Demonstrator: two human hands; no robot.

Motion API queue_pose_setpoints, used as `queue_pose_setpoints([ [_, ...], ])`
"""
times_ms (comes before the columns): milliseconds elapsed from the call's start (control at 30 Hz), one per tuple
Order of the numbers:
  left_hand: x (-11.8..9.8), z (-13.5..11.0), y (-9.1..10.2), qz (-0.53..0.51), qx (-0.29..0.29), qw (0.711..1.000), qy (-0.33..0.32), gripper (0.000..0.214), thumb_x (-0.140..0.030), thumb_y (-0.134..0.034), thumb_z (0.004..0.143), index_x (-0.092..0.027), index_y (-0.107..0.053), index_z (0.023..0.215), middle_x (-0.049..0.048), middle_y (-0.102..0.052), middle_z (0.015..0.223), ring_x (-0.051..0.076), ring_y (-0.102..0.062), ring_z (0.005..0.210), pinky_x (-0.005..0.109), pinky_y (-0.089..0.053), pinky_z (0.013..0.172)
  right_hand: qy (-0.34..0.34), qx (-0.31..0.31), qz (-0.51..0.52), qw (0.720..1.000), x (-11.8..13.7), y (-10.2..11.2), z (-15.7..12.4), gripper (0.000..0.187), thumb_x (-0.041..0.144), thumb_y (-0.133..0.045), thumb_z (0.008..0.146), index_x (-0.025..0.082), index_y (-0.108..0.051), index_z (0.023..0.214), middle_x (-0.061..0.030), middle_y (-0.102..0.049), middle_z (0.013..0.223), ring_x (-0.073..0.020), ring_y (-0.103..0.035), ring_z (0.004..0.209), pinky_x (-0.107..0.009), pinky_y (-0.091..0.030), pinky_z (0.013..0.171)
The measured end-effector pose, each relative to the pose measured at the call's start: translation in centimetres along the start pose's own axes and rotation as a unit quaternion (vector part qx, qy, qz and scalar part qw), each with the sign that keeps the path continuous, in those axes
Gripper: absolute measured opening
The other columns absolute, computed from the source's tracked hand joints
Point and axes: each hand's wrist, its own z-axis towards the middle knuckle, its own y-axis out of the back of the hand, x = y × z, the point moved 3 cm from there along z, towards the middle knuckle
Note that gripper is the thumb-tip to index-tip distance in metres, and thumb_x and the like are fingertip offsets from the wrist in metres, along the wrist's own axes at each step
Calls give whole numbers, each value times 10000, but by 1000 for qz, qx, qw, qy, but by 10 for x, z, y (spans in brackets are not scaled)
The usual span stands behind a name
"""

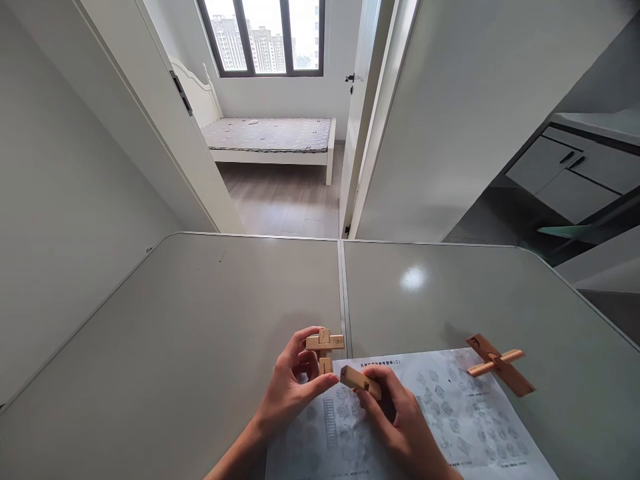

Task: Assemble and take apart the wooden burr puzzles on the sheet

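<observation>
My left hand (295,373) is closed round a small assembly of interlocking wooden puzzle pieces (325,342), its thumb and fingers gripping the sides. Close to its right, my right hand (400,413) pinches a single wooden puzzle piece (359,381) with a dark mark on its end. A small gap seems to part this piece from the assembly. Under both hands lies a printed instruction sheet (480,427) with many small diagrams. Two crossed wooden pieces (501,365) rest at the sheet's upper right corner, partly on the table.
The pale table (200,333) has a metal seam (343,287) down its middle and a raised rim. Beyond it, an open door (357,100) leads to a room with a bed (270,137) and a window. Cabinets (565,167) stand far right.
</observation>
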Motion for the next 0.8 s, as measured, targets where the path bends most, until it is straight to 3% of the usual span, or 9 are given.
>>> queue_pose_setpoints([
  [133,1,0,0,7,10,1000,-2,719,-533,-875,793,-241,-545,1360,61,-728,1057,173,-674,817,263,-528,721,-39,6,42,998,-5,0,-1,254,453,-568,1061,229,-623,1166,-28,-724,859,-187,-691,732,-245,-573,688],
  [300,7,0,0,25,8,1000,-12,730,-530,-876,797,-231,-558,1382,26,-720,905,148,-637,733,245,-504,681,-37,-3,44,998,-3,4,3,337,474,-539,1072,236,-707,1242,-85,-774,1109,-212,-731,922,-270,-586,859],
  [467,7,1,-1,39,12,999,-21,726,-543,-860,811,-228,-543,1383,1,-688,845,128,-591,694,230,-477,665,-35,2,68,997,0,6,6,380,479,-478,1095,249,-755,1216,-75,-763,1015,-188,-694,779,-252,-591,733],
  [633,5,0,-1,42,12,999,-14,736,-550,-866,798,-236,-554,1385,23,-701,912,154,-632,743,252,-509,692,-46,1,91,995,-1,5,5,346,466,-616,1040,272,-721,1306,-93,-753,1174,-234,-732,1011,-298,-603,914],
  [800,5,0,-1,44,13,999,-18,736,-537,-870,793,-236,-568,1393,12,-680,877,154,-617,731,253,-505,683,-90,-4,147,985,-7,5,3,446,488,-687,996,255,-661,1376,-102,-770,1123,-248,-762,989,-340,-624,922],
])
